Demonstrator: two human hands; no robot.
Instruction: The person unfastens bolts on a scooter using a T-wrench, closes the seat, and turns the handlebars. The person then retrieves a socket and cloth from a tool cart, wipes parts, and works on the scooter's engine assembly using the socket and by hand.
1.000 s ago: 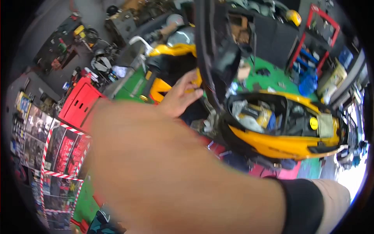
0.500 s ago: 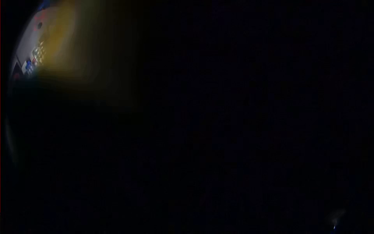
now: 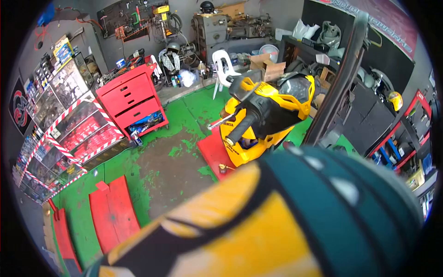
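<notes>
Found yellow Honda scooter right of red tool cabinet. Could not tell state of fingers, with 2 hands out of view. Called for keeping patterned garment clear of sightline to scooter.

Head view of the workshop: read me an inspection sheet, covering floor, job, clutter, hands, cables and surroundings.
Surface: green floor, paint worn away in a broad patch.
Job's things: yellow scooter, partly hidden; a red platform shows beside its front.
Clutter: open cardboard box behind the scooter; flat red panel on the floor. A blurred yellow, black and teal patterned shape covers much of the foreground; cannot tell what it is.
Hands: nothing seen of either.
Cables: dark coil at the back wall, cable or hose unclear.
Surroundings: red tool cabinet, glass display case edged in red-and-white stripes, white plastic chair.
</notes>
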